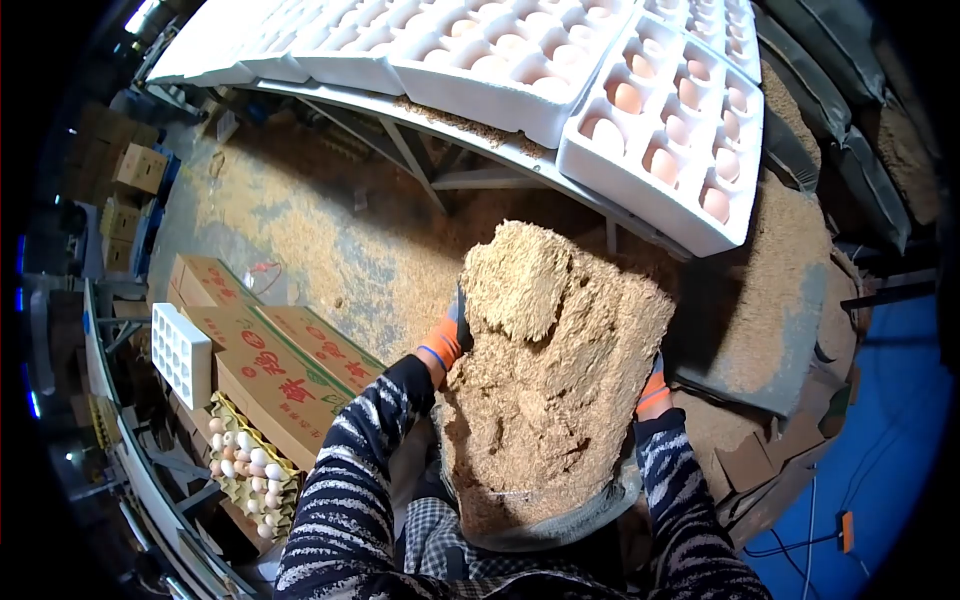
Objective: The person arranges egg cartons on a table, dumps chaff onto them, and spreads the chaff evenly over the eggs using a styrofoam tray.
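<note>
Between my two hands is a big compacted load of tan sawdust (pixel 560 390), with a lighter clump on its far left corner. It sits in a grey container (pixel 560 528) whose rounded near rim shows against my body; whether this is a tub or a sack I cannot tell. My left hand (pixel 447 335), in an orange and dark glove, grips the left side. On the right side my right hand (pixel 655 388), gloved alike, holds on, with its fingers partly hidden. Beyond the load stands a white foam egg tray (pixel 735 238) with eggs in its cells.
More foam trays (pixel 480 85) of eggs line the metal-framed table (pixel 480 178) ahead. Printed cardboard boxes (pixel 265 375), an empty foam tray (pixel 182 355) and stacked egg cartons (pixel 250 470) lie left. Dark sacks (pixel 835 95) stand far right; sawdust covers the floor (pixel 330 230).
</note>
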`<action>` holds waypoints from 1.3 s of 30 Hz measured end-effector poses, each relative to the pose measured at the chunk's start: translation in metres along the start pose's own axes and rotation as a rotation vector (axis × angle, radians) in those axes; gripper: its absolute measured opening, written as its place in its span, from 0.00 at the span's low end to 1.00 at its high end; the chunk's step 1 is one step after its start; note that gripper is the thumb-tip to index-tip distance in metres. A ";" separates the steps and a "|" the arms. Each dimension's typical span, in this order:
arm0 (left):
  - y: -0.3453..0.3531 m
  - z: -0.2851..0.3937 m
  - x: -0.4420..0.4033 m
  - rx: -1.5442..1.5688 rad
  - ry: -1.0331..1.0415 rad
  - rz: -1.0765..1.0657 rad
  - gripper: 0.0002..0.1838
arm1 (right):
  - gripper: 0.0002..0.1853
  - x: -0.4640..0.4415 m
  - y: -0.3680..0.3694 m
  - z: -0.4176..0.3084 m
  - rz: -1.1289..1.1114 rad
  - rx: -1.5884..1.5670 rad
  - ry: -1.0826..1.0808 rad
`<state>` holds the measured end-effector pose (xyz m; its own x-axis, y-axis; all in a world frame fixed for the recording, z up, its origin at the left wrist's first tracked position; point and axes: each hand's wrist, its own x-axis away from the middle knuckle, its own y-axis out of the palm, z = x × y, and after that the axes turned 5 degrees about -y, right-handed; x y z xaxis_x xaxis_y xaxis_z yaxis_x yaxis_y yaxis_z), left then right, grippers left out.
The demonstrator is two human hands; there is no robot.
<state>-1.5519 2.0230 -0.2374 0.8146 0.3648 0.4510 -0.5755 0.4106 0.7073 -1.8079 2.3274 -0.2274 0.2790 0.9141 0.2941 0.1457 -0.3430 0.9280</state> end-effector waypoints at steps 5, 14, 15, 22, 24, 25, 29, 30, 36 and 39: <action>0.039 0.014 0.043 0.460 -0.135 -0.025 0.27 | 0.28 0.016 0.035 0.003 -0.168 0.062 -0.058; 0.090 0.013 0.078 0.173 0.006 0.376 0.33 | 0.30 0.025 -0.006 -0.001 0.033 1.451 -0.166; 0.094 0.019 0.084 0.270 -0.011 0.282 0.32 | 0.30 0.028 0.001 -0.001 -0.100 1.097 -0.235; 0.157 0.050 0.146 0.346 0.088 0.203 0.27 | 0.26 0.048 0.164 0.026 0.299 -0.304 -0.213; 0.164 0.064 0.153 0.328 0.137 0.206 0.26 | 0.26 0.052 0.204 0.041 0.318 -0.283 -0.218; 0.168 0.072 0.157 0.313 0.171 0.179 0.26 | 0.26 0.055 0.216 0.048 0.316 -0.260 -0.216; 0.159 0.096 0.176 0.135 0.236 0.019 0.26 | 0.27 0.065 0.253 0.067 0.307 -0.189 -0.208; 0.147 0.097 0.178 0.090 0.263 -0.059 0.26 | 0.27 0.069 0.259 0.069 0.313 -0.171 -0.208; 0.179 0.152 0.225 0.231 0.340 -0.252 0.25 | 0.29 0.058 0.308 0.050 0.283 -0.023 -0.247; 0.210 0.224 0.223 -0.316 0.496 -0.063 0.26 | 0.30 0.010 0.354 0.014 0.169 0.070 -0.312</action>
<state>-1.4745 2.0030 0.1338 0.7604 0.6474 0.0510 -0.5827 0.6454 0.4939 -1.7403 2.2117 0.1005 0.5797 0.7368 0.3479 0.1340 -0.5074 0.8512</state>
